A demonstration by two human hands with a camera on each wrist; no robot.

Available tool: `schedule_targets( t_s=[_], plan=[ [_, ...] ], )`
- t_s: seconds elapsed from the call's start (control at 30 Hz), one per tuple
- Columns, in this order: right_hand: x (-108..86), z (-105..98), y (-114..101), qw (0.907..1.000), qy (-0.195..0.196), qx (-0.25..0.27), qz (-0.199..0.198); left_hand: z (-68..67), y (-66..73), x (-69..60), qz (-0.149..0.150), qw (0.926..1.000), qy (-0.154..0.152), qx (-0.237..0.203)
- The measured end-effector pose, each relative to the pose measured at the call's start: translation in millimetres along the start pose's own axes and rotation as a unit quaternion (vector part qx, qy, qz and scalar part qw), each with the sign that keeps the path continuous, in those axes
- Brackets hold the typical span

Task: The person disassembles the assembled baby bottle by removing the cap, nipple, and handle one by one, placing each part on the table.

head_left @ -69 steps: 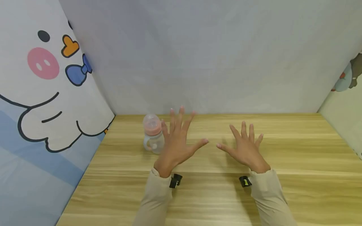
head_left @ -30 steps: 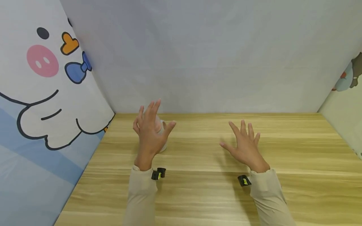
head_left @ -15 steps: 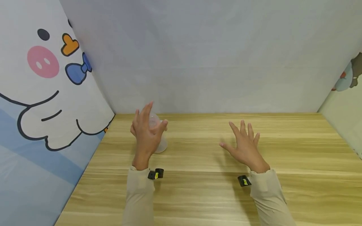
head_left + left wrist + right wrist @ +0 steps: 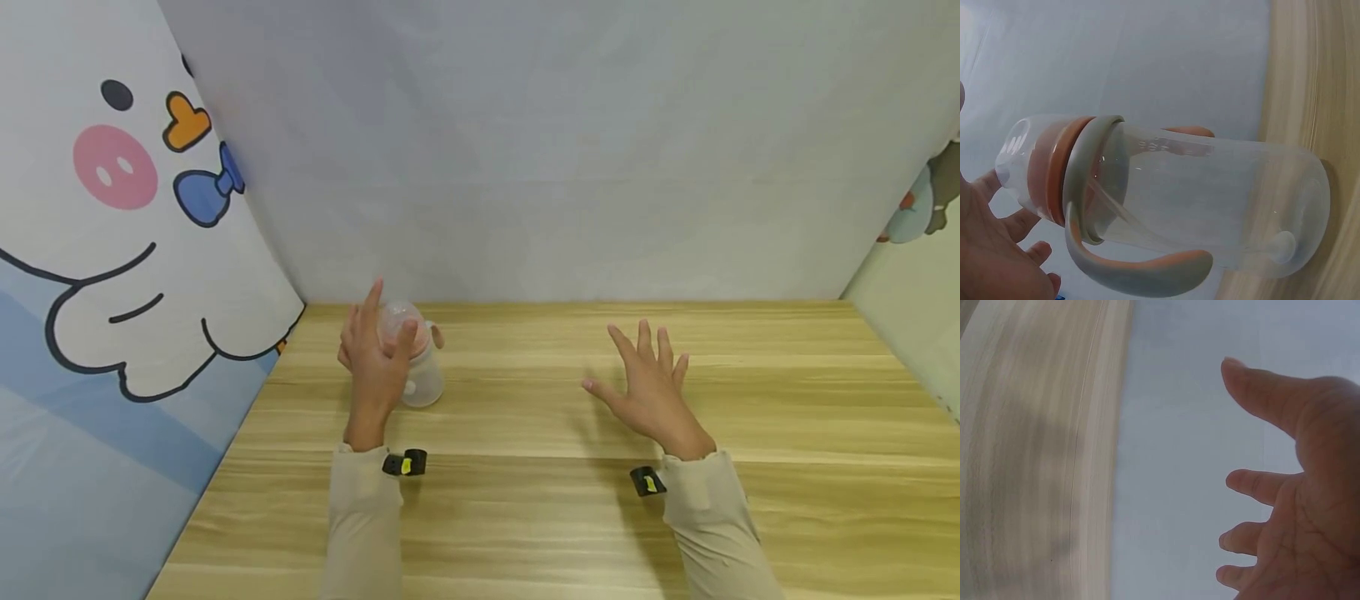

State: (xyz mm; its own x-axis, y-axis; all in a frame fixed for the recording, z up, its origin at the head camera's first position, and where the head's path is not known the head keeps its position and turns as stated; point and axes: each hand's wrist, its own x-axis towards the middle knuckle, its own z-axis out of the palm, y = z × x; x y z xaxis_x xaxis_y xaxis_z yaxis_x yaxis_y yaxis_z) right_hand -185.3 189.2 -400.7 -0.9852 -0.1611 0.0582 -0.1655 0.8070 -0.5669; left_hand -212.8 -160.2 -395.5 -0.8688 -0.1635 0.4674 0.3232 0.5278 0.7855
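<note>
A clear baby bottle (image 4: 423,382) with a pink collar and a domed clear cap stands upright on the wooden table. In the left wrist view the bottle (image 4: 1191,200) shows two grey and orange handles, a straw inside and a small white weight at its end. Along the bottle's left side is my left hand (image 4: 378,371), index finger pointing up and thumb spread on the near side. Its fingers (image 4: 1019,225) reach behind the cap without closing round it; whether they touch is unclear. My right hand (image 4: 656,400) hovers over the table at right, fingers spread, holding nothing.
The wooden table (image 4: 525,517) ends at a pale grey cloth wall (image 4: 562,167). On the left hangs a cloth with a cartoon figure (image 4: 112,275). Each sleeve cuff has a black strap piece, such as the left strap (image 4: 405,462).
My left hand has moved left, from the bottle's right side across its front to its left side. The bottle's visible handle has gone from left to right. My right hand has hardly moved.
</note>
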Motion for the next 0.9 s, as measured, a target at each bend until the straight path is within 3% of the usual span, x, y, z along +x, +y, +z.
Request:
schedule_targets(
  t_s=[0.5, 0.67, 0.9],
  plan=[
    [7.3, 1.5, 8.5, 0.9998, -0.015, 0.012, -0.006, 4.6, -28.5, 0.1, -0.07, 0.9953, -0.031, -0.06],
    [7.1, 1.8, 8.7, 0.9998, -0.016, 0.01, -0.004, 6.0, -36.6, -2.5, -0.117, 0.9858, -0.062, -0.103],
    [6.8, 2.3, 8.4, 0.9998, -0.016, 0.009, -0.004, 11.6, -45.7, -4.6, -0.109, 0.9737, -0.087, -0.18]
  ],
)
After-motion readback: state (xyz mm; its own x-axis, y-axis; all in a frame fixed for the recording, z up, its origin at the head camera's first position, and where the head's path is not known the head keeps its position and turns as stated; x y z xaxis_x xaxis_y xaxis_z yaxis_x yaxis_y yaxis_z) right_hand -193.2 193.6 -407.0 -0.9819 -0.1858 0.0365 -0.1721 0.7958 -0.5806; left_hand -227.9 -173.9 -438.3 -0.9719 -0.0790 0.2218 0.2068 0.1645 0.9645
